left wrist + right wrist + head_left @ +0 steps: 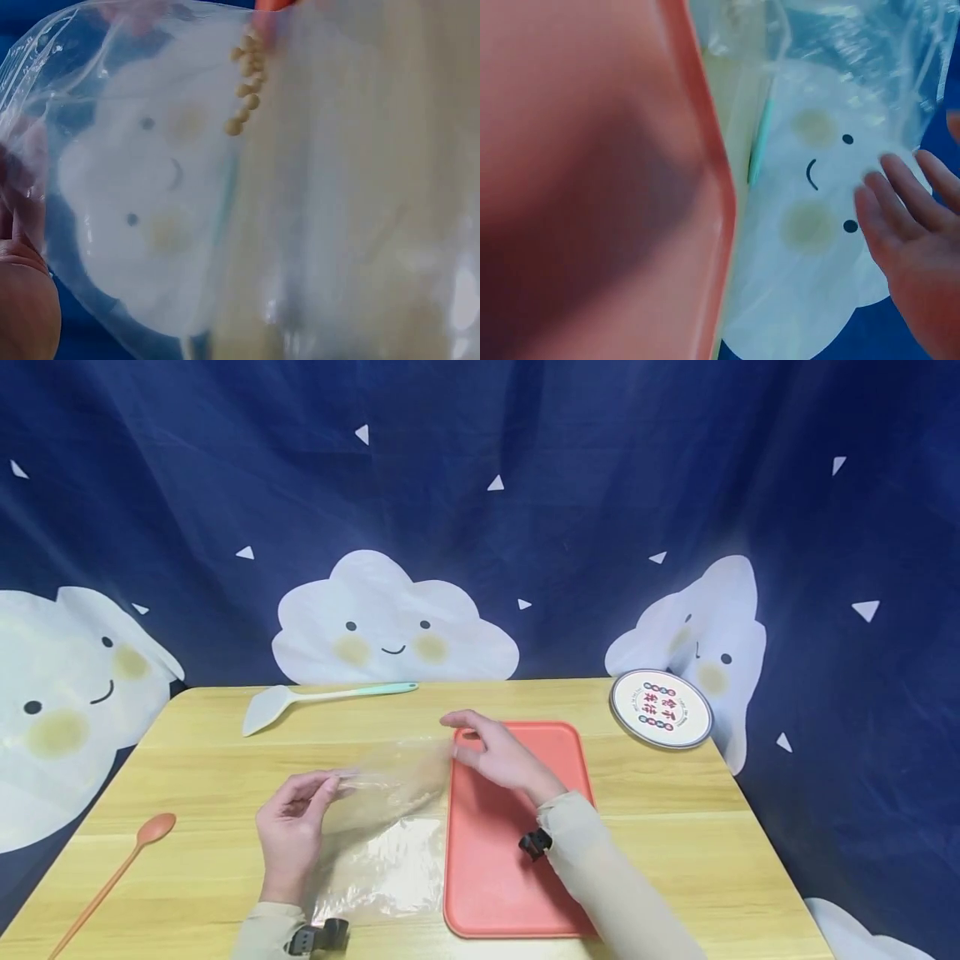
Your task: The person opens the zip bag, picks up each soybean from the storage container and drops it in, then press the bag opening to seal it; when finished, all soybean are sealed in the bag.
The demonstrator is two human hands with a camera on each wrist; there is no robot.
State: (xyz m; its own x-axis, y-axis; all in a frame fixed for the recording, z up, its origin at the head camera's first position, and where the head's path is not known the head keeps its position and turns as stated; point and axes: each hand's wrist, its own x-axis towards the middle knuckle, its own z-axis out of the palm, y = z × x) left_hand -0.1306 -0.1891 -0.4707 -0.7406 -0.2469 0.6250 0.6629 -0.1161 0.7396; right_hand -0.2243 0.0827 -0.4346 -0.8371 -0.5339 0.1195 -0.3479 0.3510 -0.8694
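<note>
My left hand (pixel 291 827) pinches the upper left edge of a clear plastic bag (pixel 397 856), between thumb and fingers. The bag is partly raised off the table, and its far side is blurred in the head view. Small round beige beans (pixel 246 90) show through the film in the left wrist view. To the right, my right hand (pixel 498 758) hovers over the upper left corner of a red rectangular board (pixel 517 877) with a raised rim. Its fingers are spread loosely; the right wrist view shows nothing between them.
An orange long-handled spoon (pixel 155 828) lies at the left. At the back edge is a white spatula (pixel 270 708) with a mint handle. A white plate (pixel 697 718) with red lettering sits at the back right. Behind the wooden table (pixel 675 868) hangs a blue cloud-patterned curtain (pixel 570 510).
</note>
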